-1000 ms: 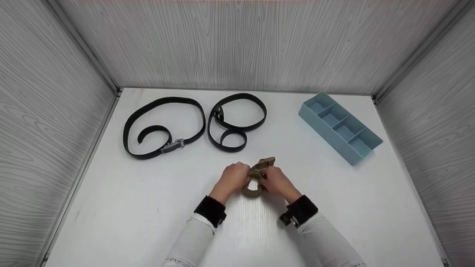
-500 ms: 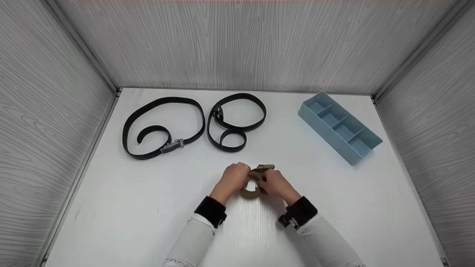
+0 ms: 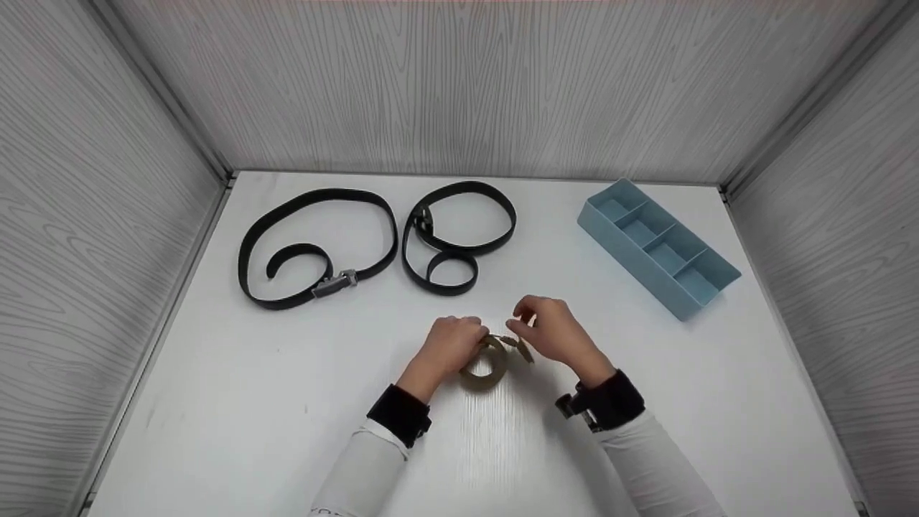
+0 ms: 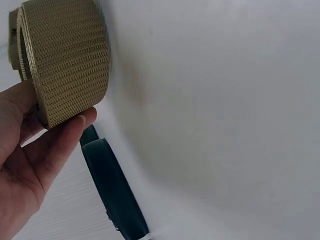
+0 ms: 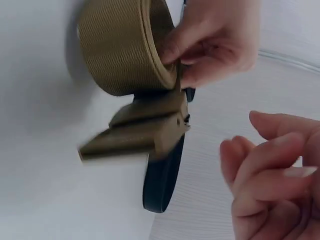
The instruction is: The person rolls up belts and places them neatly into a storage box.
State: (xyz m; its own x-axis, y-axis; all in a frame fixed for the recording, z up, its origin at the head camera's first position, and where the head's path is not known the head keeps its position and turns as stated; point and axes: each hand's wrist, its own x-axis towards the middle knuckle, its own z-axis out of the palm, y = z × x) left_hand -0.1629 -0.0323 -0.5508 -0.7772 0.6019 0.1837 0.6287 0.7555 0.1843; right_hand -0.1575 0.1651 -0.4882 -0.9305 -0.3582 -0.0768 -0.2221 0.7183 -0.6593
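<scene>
A tan webbing belt (image 3: 479, 383), wound into a ring, stands on its edge low in the middle of the table. My left hand (image 3: 449, 346) grips its far left side; in the left wrist view the thumb is inside the coil and the fingers (image 4: 65, 145) are against the outside. The belt's buckle (image 5: 142, 131) sticks out from the coil toward the right, blurred in the right wrist view. My right hand (image 3: 558, 336) is just right of the buckle, holding nothing, its fingers loosely bent and apart from the belt.
Two black belts lie farther back: a left belt (image 3: 246, 248) with a silver buckle (image 3: 334, 283), and a looped middle belt (image 3: 511, 215). A blue tray (image 3: 635, 255) with several compartments sits at the back right. Grey wood-grain walls (image 3: 467, 86) enclose the white table.
My right hand has let go of the belt and moved up and right. The buckle has swung down to the right of the coil. My left hand keeps its grip, with the coil slightly lower.
</scene>
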